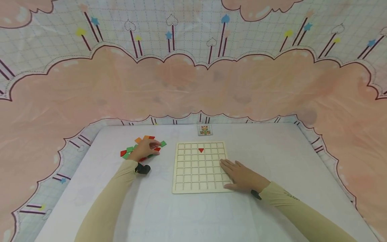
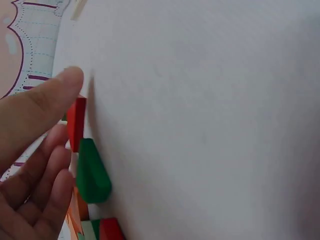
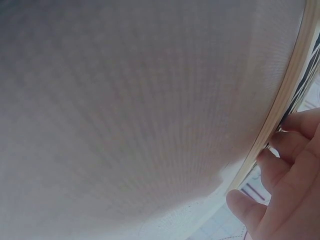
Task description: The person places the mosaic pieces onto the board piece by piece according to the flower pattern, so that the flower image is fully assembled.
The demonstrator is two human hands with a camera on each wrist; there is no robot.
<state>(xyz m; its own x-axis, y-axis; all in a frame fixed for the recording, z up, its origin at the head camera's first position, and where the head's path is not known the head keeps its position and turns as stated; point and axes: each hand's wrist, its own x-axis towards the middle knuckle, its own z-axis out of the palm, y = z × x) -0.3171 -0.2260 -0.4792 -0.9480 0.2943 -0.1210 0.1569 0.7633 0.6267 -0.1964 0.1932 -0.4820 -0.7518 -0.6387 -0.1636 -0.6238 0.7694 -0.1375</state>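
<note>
My left hand hovers over a loose pile of coloured pieces, thumb and fingers spread apart. A red piece shows between the thumb and fingertips in the head view. In the left wrist view, a red piece and a green piece lie just beyond the fingers, which pinch nothing. My right hand rests with extended fingers on the right edge of a pale wooden grid board. Its fingertips lie along the board's edge in the right wrist view. One red triangle sits in the board's upper part.
Orange pieces, green pieces and a red piece spread around the left hand. A green square lies at the pile's right. Behind the board is a small patterned card, near the back edge of the white table.
</note>
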